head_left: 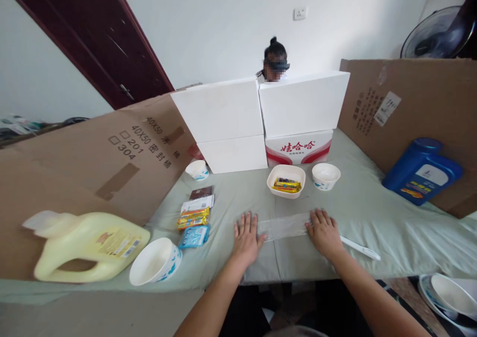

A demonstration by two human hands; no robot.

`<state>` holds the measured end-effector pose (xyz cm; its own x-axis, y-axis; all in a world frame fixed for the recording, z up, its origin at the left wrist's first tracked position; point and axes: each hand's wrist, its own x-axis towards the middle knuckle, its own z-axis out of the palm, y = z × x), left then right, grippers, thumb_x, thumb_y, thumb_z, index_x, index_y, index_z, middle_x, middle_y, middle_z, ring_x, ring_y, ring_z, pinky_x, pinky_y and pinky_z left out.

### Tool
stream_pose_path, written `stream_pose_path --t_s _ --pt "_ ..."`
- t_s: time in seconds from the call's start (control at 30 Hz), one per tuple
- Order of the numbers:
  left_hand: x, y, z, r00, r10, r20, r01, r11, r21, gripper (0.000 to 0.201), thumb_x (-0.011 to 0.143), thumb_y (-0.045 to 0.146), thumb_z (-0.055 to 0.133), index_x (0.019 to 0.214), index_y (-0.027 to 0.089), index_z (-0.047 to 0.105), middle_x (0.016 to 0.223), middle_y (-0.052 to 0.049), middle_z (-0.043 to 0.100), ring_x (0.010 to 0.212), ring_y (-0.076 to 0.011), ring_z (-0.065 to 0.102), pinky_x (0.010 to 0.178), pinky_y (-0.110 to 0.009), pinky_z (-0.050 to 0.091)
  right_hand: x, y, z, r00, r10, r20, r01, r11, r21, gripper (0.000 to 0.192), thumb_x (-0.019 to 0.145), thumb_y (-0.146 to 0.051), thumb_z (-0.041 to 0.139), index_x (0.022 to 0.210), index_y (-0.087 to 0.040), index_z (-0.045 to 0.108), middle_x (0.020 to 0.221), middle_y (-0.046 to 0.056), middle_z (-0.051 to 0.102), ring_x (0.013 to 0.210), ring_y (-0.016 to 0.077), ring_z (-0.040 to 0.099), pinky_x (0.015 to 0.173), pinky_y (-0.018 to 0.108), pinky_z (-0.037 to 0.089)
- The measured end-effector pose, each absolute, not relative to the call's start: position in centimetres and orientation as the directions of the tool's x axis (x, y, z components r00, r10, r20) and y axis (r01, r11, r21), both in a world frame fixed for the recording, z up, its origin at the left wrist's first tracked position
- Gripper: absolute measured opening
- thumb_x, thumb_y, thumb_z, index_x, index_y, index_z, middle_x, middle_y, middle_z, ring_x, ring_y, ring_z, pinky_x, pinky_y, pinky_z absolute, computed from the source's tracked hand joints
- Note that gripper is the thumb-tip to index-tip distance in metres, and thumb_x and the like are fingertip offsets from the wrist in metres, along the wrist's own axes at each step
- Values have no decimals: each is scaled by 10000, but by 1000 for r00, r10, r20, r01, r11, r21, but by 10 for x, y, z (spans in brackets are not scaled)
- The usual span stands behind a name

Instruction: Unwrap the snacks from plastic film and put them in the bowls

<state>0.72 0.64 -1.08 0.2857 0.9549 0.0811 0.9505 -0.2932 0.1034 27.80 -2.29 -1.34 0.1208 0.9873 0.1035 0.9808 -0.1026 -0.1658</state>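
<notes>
A transparent plastic strip, like a flattened bag (pixel 285 227), lies crosswise on the green-grey cloth in front of me. My left hand (pixel 246 237) rests palm down at its left end, fingers stretched out. At its right end my right hand (pixel 325 231) also lies flat, fingers extended. A slim white utensil (pixel 360 247), its kind unclear, lies beside my right hand, one end hidden by it. Beyond the strip stands a square white bowl (pixel 286 173) with several yellow-wrapped snack bars (pixel 286 185) inside. A round paper bowl (pixel 326 176) stands to its right.
On the left are a dark wallet-like item (pixel 201 193), yellow packets (pixel 194 218), a blue packet (pixel 194 236), paper bowls (pixel 156 261) and a yellow detergent jug (pixel 89 247). A blue bottle (pixel 423 173) leans at right. White boxes (pixel 231 113) and cardboard walls enclose the table; a person (pixel 275 61) is behind.
</notes>
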Motion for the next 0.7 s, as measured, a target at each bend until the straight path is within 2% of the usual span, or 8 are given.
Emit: stream_pose_path --t_s 0.07,0.17,0.3,0.47,0.53,0.6,0.67,0.7 --pt "14 1 -2 232 960 158 960 -252 122 583 921 400 436 1411 88 392 1480 -215 347 1381 -379 262 1098 -577 219 281 -16 -7 152 984 97 970 -130 -204 466 936 -318 422 1354 -118 470 1428 158 453 1324 319 357 1036 455 305" --pt "35 -15 8 336 914 227 902 -382 201 435 920 304 434 1306 117 509 1305 -176 517 1216 -320 450 1034 -487 358 284 -5 2 159 987 12 951 -150 -270 433 867 -266 530 1283 -148 534 1313 154 548 1213 302 458 962 411 360" --pt "58 -34 6 544 806 232 755 -591 284 335 885 241 503 1209 187 568 1192 -97 560 1117 -272 481 989 -444 416 292 1 11 130 989 -64 931 -144 -336 214 805 -178 544 980 -144 663 1004 127 674 982 244 584 854 341 401" --pt "66 -40 3 564 795 224 704 -604 374 250 859 225 557 1101 187 611 1137 -94 580 1097 -277 492 957 -464 435 300 -16 18 112 989 -97 861 -145 -487 107 788 -156 513 826 -166 613 847 63 668 825 180 625 745 270 431" --pt "72 -39 3 557 792 248 660 -604 446 325 846 267 593 1160 185 578 1143 -105 579 1092 -276 504 958 -473 436 294 -24 19 118 985 -124 820 -167 -547 126 783 -149 498 873 -173 583 769 20 659 688 141 633 649 237 443" --pt "80 -39 1 568 778 267 595 -613 520 548 793 374 671 1274 182 493 1204 -124 559 1120 -292 504 975 -492 426 280 -31 20 119 980 -160 743 -195 -640 194 789 -154 478 967 -175 551 706 -13 642 568 115 621 553 212 441" --pt "88 -40 -3 565 781 265 555 -598 578 817 682 478 758 1350 163 407 1251 -151 541 1146 -325 502 993 -519 410 265 -36 23 40 978 -205 565 -191 -802 280 804 -204 480 1082 -178 503 690 -27 630 532 121 627 496 209 449" --pt "92 -40 -6 552 794 255 550 -576 605 850 664 490 767 1354 156 400 1240 -156 554 1137 -332 514 987 -521 414 259 -37 25 -39 976 -214 445 -175 -878 323 818 -254 483 1133 -182 476 697 -27 628 548 134 640 488 219 464"
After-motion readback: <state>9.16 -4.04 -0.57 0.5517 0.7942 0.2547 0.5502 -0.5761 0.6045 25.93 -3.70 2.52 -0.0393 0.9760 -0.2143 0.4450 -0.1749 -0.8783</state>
